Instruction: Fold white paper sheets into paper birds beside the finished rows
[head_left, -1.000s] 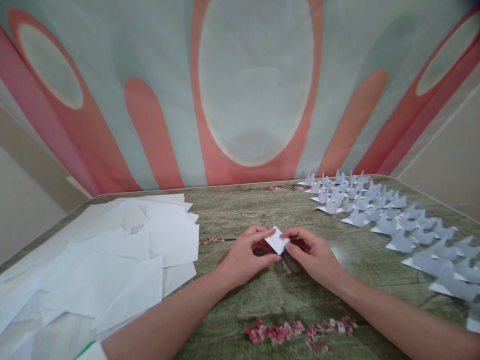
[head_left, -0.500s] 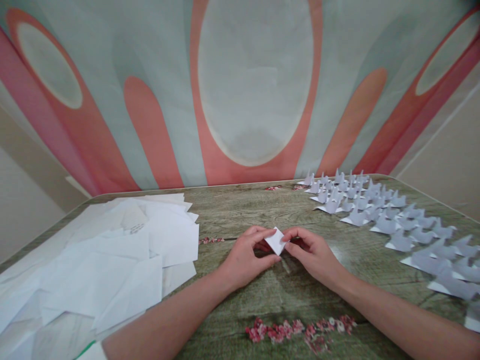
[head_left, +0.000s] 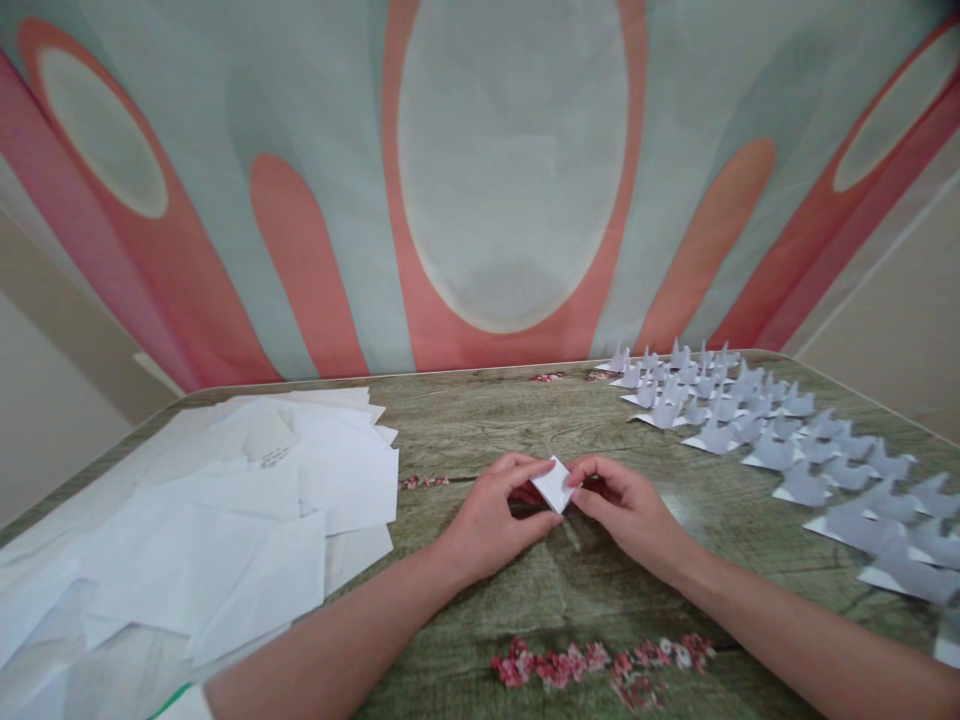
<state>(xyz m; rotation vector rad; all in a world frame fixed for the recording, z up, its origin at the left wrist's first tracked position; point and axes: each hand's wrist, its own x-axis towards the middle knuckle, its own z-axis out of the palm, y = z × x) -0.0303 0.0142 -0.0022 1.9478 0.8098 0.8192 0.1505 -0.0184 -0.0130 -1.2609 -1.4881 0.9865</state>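
A small folded square of white paper point(head_left: 553, 487) is held up between both hands just over the middle of the table, one corner pointing up. My left hand point(head_left: 501, 512) grips it from the left, with fingers at its upper corner and the thumb at its lower corner. From the right, my right hand point(head_left: 622, 505) pinches its side corner between thumb and forefinger. The fingers hide part of the paper's edges, and its inner folds are too small to make out.
Loose white paper sheets point(head_left: 247, 540) lie in an overlapping pile on the left. Several folded paper birds point(head_left: 776, 445) stand in rows on the right. The wood-patterned table point(head_left: 465, 420) has printed pink flowers and meets a coloured backdrop point(head_left: 510, 345) at its far edge.
Almost nothing differs. Both hands keep their grip on the folded paper, and the whole view has shifted very slightly.
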